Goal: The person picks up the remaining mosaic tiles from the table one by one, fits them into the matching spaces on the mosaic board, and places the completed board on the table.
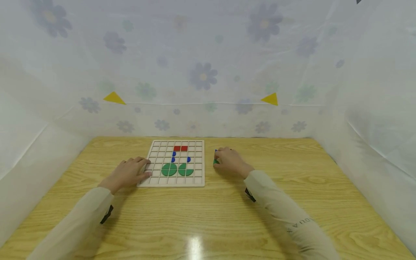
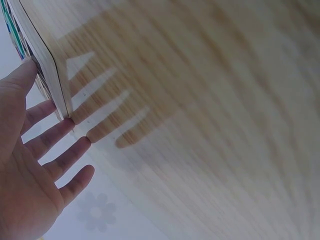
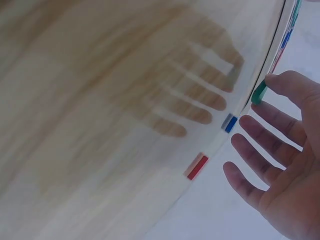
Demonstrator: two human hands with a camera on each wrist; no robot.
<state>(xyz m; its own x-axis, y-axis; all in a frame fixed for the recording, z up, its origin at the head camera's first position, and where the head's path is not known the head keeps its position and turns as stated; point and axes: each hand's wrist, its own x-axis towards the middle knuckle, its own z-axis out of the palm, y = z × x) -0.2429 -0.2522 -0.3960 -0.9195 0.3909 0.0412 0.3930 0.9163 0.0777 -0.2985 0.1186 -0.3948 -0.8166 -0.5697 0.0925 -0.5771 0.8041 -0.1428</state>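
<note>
head view: your left grip (image 1: 127,174), spread and clutching nothing, rests against the board (image 1: 199,181), likely steadying it; there lie two red squares (image 1: 177,148), three blue half-discs (image 1: 173,159), seven green quarters (image 1: 165,166). left wrist: its fingers (image 2: 52,137) meet the edge. right wrist: your right grip (image 3: 297,175) pinches one green piece (image 3: 259,93) near one blue block (image 3: 230,124), one red block (image 3: 197,167).

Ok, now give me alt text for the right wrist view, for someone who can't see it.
A right hand pinches a small green piece between thumb and index finger, its other fingers apart. A blue piece and a red piece lie nearby on a wood-grained table, which shows the hand's dark reflection.
</note>
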